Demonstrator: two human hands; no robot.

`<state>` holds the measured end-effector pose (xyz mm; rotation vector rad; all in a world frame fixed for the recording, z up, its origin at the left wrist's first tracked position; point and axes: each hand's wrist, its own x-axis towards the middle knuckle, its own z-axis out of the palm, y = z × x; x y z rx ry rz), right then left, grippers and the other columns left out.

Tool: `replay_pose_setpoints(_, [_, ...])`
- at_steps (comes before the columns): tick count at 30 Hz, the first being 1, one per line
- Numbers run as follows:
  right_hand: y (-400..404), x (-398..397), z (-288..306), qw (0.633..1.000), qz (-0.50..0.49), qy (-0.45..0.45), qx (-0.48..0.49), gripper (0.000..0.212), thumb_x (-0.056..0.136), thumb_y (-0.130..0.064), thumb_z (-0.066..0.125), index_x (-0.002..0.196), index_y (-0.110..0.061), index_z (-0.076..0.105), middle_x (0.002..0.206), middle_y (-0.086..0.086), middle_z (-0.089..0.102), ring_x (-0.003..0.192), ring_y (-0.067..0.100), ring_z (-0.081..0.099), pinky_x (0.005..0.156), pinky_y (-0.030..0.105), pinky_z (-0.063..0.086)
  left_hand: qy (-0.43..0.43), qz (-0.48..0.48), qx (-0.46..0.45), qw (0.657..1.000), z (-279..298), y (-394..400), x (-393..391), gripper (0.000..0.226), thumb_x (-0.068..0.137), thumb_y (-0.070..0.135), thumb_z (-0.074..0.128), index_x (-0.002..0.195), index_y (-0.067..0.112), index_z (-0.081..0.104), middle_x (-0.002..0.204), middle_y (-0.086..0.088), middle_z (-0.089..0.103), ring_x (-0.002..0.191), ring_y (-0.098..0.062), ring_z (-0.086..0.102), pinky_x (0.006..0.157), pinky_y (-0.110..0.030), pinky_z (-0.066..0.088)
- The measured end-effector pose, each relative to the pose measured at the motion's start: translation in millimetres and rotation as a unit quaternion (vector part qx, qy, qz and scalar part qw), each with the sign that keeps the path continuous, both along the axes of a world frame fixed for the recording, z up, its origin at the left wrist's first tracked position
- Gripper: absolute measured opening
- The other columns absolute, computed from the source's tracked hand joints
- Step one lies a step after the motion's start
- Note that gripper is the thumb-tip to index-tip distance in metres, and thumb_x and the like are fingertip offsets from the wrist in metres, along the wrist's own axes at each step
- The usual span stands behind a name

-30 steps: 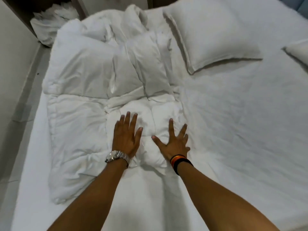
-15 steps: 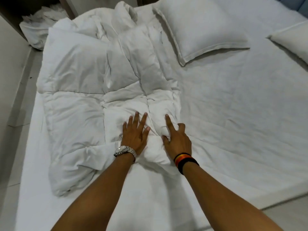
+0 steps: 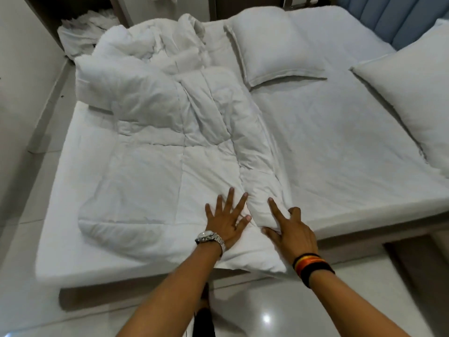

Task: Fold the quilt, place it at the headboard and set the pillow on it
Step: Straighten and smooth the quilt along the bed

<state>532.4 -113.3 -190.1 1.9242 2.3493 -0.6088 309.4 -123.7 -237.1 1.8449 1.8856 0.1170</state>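
Left hand (image 3: 227,221) is flat and spread wide, palm down on the near end of the quilt (image 3: 170,147), holding nothing, just pinning it. At its three o'clock, close beside it, the right hand (image 3: 290,231) has its first finger stretched out over a raised ridge of quilt, thumb tucked low at the near side and the other fingers curled over the far side. It reads as a loose pinch on that fold, though how firm the grip is I cannot tell.

Now the worry. The quilt's near corner pokes out past the mattress edge at six o'clock, so a pull toward the body could drag the lot onto the floor (image 3: 267,317). The far end, up at eleven o'clock, is bunched and twisted; folding over that would likely trap the lump and leave a crooked stack. And a light pinch on slippery white cloth may simply slide off.

Relative to the hands, the quilt runs away from both palms toward twelve and eleven o'clock, covering the left part of the bed (image 3: 352,147). One pillow (image 3: 274,49) lies at one o'clock, just beside the quilt. A second pillow (image 3: 408,103) sits at two o'clock by the blue headboard (image 3: 388,18).
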Motion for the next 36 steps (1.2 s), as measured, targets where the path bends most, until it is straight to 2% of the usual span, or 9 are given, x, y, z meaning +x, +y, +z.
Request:
replay_pose_setpoints(6, [-83.0, 69.6, -35.0, 0.998, -0.039, -0.006, -0.049, 0.084, 0.094, -0.075, 0.046, 0.162, -0.052, 0.004, 0.151, 0.015, 0.032, 0.099, 0.030, 0.066, 0.080, 0.038, 0.058, 0.050, -0.056, -0.014, 0.997, -19.8, -84.7, 55.5, 0.063, 0.102, 0.067, 0.011, 0.158, 0.053, -0.015, 0.166, 0.012, -0.032, 0.159, -0.028, -0.005, 0.122, -0.063, 0.001])
replay_pose_setpoints(8, [-90.4, 62.6, -41.4, 0.997, -0.044, -0.031, -0.063, 0.089, 0.094, -0.074, 0.046, 0.164, -0.046, 0.000, 0.159, 0.017, 0.023, 0.119, 0.035, 0.056, 0.094, 0.042, 0.054, 0.077, -0.036, 0.007, 0.996, -19.7, -106.3, 33.3, 0.064, 0.102, 0.064, 0.011, 0.162, 0.047, -0.004, 0.168, 0.007, -0.024, 0.159, -0.028, -0.002, 0.124, -0.058, 0.000])
replay_pose_setpoints(13, [-94.4, -1.8, -47.1, 0.994, 0.000, -0.104, -0.024, 0.095, 0.091, -0.083, 0.030, 0.160, -0.041, -0.020, 0.170, 0.016, -0.021, 0.157, 0.040, 0.002, 0.118, 0.068, 0.020, 0.134, 0.228, 0.091, 0.960, -13.0, -149.7, -105.0, 0.068, 0.101, 0.063, 0.022, 0.164, 0.039, 0.016, 0.173, -0.011, -0.005, 0.158, -0.039, 0.001, 0.122, -0.064, 0.006])
replay_pose_setpoints(19, [-71.5, -136.8, -46.5, 0.992, 0.122, -0.022, 0.012, 0.092, 0.088, -0.088, 0.025, 0.158, -0.048, -0.020, 0.167, 0.007, -0.034, 0.158, 0.035, -0.013, 0.119, 0.071, 0.003, 0.074, 0.429, 0.042, 0.899, -22.0, -146.2, -245.6, 0.118, 0.058, 0.108, 0.038, 0.153, 0.063, -0.015, 0.170, -0.004, -0.028, 0.154, -0.041, -0.022, 0.115, -0.075, -0.008])
replay_pose_setpoints(22, [-52.9, -193.7, -62.1, 0.988, 0.155, -0.007, -0.007, 0.093, 0.085, -0.091, 0.023, 0.156, -0.053, -0.023, 0.166, 0.004, -0.036, 0.157, 0.035, -0.016, 0.118, 0.073, 0.003, 0.027, 0.452, 0.038, 0.891, -26.7, -123.4, -286.6, 0.135, 0.045, 0.108, 0.051, 0.152, 0.063, -0.017, 0.172, -0.010, 0.014, 0.156, -0.043, 0.009, 0.117, -0.073, 0.000])
replay_pose_setpoints(24, [-46.1, -219.6, -74.5, 0.986, 0.160, -0.014, -0.036, 0.093, 0.084, -0.092, 0.024, 0.155, -0.054, -0.023, 0.167, 0.004, -0.036, 0.157, 0.036, -0.016, 0.117, 0.074, 0.004, -0.007, 0.411, 0.026, 0.911, -29.8, -117.2, -299.8, 0.137, 0.047, 0.103, 0.060, 0.155, 0.059, -0.012, 0.156, -0.007, 0.047, 0.140, -0.037, 0.046, 0.117, -0.061, 0.028])
replay_pose_setpoints(26, [-45.5, -233.6, -82.0, 0.986, 0.151, -0.022, -0.062, 0.091, 0.085, -0.092, 0.023, 0.156, -0.055, -0.022, 0.168, 0.005, -0.032, 0.157, 0.038, -0.016, 0.117, 0.076, 0.004, -0.053, 0.367, 0.031, 0.928, -26.2, -116.8, -299.4, 0.129, 0.054, 0.093, 0.070, 0.157, 0.056, 0.000, 0.146, 0.007, 0.057, 0.121, -0.028, 0.063, 0.096, -0.044, 0.053])
replay_pose_setpoints(29, [-55.1, -242.4, -81.7, 0.986, 0.149, -0.030, -0.068, 0.088, 0.086, -0.091, 0.018, 0.156, -0.055, -0.021, 0.168, 0.005, -0.032, 0.157, 0.039, -0.015, 0.117, 0.076, 0.003, -0.024, 0.336, 0.088, 0.937, -11.2, -128.8, -296.4, 0.106, 0.067, 0.081, 0.072, 0.155, 0.055, 0.020, 0.126, 0.009, 0.068, 0.102, -0.026, 0.071, 0.073, -0.035, 0.054])
replay_pose_setpoints(36, [-117.6, -247.9, -55.5, 0.973, 0.217, -0.005, -0.077, 0.090, 0.084, -0.093, 0.019, 0.152, -0.056, -0.028, 0.161, 0.002, -0.046, 0.156, 0.033, -0.022, 0.117, 0.073, -0.002, -0.016, 0.444, 0.123, 0.888, 15.0, -268.2, -273.8, 0.091, 0.069, 0.083, 0.070, 0.149, 0.055, 0.038, 0.118, -0.002, 0.072, 0.101, -0.028, 0.071, 0.076, -0.034, 0.054])
